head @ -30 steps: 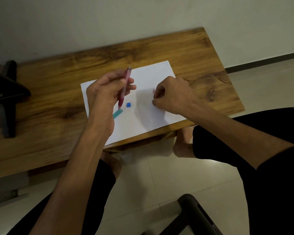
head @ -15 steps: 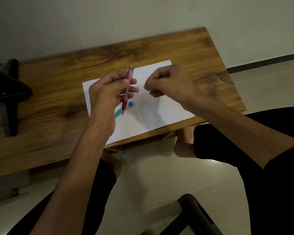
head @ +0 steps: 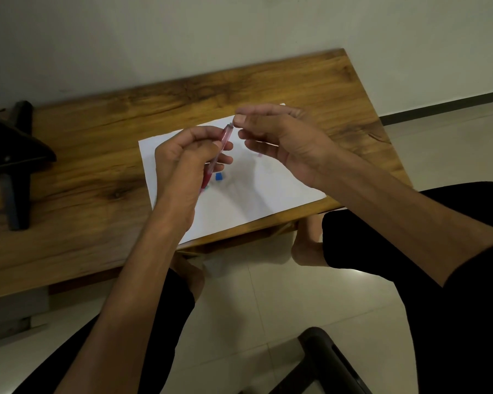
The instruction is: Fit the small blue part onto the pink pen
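Note:
My left hand (head: 188,163) grips a red pen (head: 222,142) and holds it slanted above a white sheet of paper (head: 268,200). My right hand (head: 279,137) hovers over the sheet, its thumb and forefinger pinching at the pen's upper end. Whether a small part sits between those fingertips is hidden. A small blue square piece (head: 218,176) lies on the paper just right of the pen's lower end. A teal piece (head: 207,187) peeks out beside my left hand. A faint pink speck (head: 259,155) lies on the sheet under my right hand.
The paper lies on a low wooden table (head: 97,166) against a pale wall. A black stand (head: 12,160) sits at the table's left end. My knees in black cloth flank a tiled floor (head: 268,308), with a black frame (head: 325,356) below.
My right hand lifted off the paper and swung left and up to the pen's upper end. My left hand tilted the pen slightly and stayed in place.

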